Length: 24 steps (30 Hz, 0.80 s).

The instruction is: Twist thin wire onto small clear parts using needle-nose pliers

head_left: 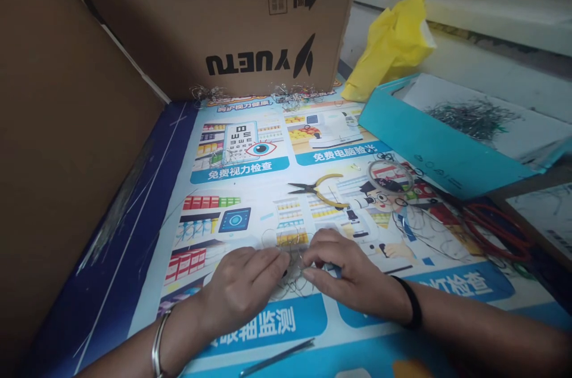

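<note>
My left hand (243, 287) is closed in a pinch on a thin bent wire (294, 242) shaped into loops. From the other side, my right hand (342, 270) has its thumb and index finger curled onto the same wire, a small gap from the left fingertips. The fingers partly hide the wire, so its full shape cannot be made out. Pliers with yellow handles (329, 201) lie beyond my hands, jaws pointing left. A bundle of thin straight rods (277, 358) rests on the printed sheet in front of me.
A brown cardboard box (179, 20) walls the back and left. Tangled wire pieces (292, 96) lie along its foot. At right are a blue box (402, 136) with a wire heap (469, 118), a yellow bag (388, 44), a round coil (390, 177) and red loop-shaped handles (496, 232).
</note>
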### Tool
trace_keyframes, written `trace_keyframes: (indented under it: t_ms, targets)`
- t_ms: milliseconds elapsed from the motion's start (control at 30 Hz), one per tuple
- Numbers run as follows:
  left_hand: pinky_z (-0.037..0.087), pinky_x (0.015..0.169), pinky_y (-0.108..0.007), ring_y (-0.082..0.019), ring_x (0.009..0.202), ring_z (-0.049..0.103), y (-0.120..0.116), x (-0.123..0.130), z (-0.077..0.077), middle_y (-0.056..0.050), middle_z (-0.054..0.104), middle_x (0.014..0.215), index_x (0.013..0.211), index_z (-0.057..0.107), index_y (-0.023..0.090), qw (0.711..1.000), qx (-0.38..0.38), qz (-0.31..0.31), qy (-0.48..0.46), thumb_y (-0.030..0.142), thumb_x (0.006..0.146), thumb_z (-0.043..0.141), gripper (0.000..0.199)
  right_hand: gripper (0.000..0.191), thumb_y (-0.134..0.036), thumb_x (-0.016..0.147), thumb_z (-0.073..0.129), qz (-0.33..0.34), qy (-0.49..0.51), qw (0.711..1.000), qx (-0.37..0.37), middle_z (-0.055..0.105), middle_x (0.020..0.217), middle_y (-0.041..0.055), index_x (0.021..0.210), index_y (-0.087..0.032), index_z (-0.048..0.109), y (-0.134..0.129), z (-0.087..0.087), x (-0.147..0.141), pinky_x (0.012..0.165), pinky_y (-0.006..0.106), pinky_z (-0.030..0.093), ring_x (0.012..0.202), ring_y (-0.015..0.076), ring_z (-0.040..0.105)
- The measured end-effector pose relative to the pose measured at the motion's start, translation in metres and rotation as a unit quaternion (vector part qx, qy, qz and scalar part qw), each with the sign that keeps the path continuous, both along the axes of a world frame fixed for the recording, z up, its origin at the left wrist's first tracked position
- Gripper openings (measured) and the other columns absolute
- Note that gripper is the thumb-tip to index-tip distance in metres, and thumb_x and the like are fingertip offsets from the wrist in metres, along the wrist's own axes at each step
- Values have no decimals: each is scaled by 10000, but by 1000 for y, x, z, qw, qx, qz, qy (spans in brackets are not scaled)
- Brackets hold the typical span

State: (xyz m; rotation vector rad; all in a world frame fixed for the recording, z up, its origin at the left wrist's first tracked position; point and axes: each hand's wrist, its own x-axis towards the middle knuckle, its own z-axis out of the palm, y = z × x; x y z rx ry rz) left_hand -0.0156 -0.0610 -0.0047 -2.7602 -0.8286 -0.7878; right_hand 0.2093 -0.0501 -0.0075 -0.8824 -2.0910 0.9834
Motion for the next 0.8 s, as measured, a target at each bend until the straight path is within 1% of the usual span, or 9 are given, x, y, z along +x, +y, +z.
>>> trace_keyframes:
  t_ms: [167, 333, 467, 600, 800]
  targets:
    - [492, 544, -303, -172, 686, 634, 0, 1, 1, -84, 713, 905, 1010, 616, 100, 1000, -2, 0, -12, 87, 842, 503, 203, 98, -188, 818, 536, -30, 3, 999, -10, 551, 668, 9, 734, -179, 584, 2, -3, 0, 659, 282, 387, 686, 135, 515]
    - [498, 548, -313, -182, 699, 635, 0, 0, 0, -91, 711, 896, 999, 617, 93, 1000, 9, 6, -20, 70, 843, 500, 196, 104, -183, 818, 542, -53, -10, 998, -17, 562, 678, 10, 721, -181, 579, 6, -1, 5, 636, 270, 391, 676, 131, 517]
    - [510, 597, -319, -183, 749, 639, 1, -2, -2, -92, 703, 931, 1027, 613, 92, 1000, -2, 9, -10, 74, 847, 510, 208, 118, -190, 827, 529, -67, -23, 997, -30, 573, 687, 17, 726, -184, 588, 9, 0, 8, 626, 267, 401, 681, 135, 527]
    - [518, 656, -308, -176, 811, 642, 2, -3, -5, -80, 695, 933, 1037, 606, 99, 999, -18, 19, -36, 59, 832, 539, 219, 121, -174, 830, 520, -74, -17, 997, -32, 582, 697, 15, 731, -186, 590, 11, -2, 10, 626, 258, 411, 684, 130, 534]
    - [521, 641, -306, -173, 775, 650, 3, -2, -7, -67, 694, 915, 1004, 615, 126, 998, -32, 32, -50, 68, 851, 513, 193, 131, -178, 826, 511, -89, -14, 995, -30, 576, 687, 5, 710, -196, 568, 13, -2, 12, 630, 261, 417, 679, 128, 533]
